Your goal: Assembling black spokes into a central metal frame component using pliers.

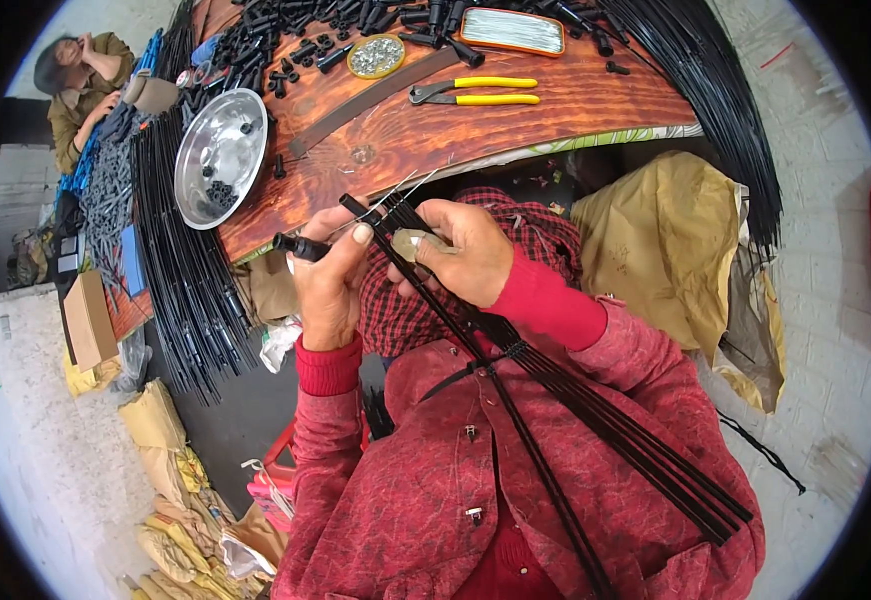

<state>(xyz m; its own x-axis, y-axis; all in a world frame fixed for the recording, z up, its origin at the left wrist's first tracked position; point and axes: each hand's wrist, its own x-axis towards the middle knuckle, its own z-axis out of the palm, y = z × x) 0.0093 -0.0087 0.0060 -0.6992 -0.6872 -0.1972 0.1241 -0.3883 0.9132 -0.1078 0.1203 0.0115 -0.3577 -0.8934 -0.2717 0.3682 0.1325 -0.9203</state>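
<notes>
My left hand [331, 285] is closed near the table's front edge, pinching the upper end of a long black rod [436, 305]. A short black ribbed tube fitting [301, 247] sticks out from the same hand to the left. My right hand [468, 250], its thumb wrapped in tan tape [421, 246], closes around the upper part of a bundle of thin black rods [606, 430]. Thin silvery wires [403, 187] cross the rod tops between my hands. The rods slant down over my lap to the lower right; a black tie [456, 378] goes round them.
On the wooden table [396, 130] lie yellow-handled pliers [486, 91], a flat metal bar [371, 105], a steel bowl [192, 165], a dish of small metal parts [376, 57], a tray of pins [513, 32] and black fittings. Another person sits far left. A brown paper sack [656, 230] stands right.
</notes>
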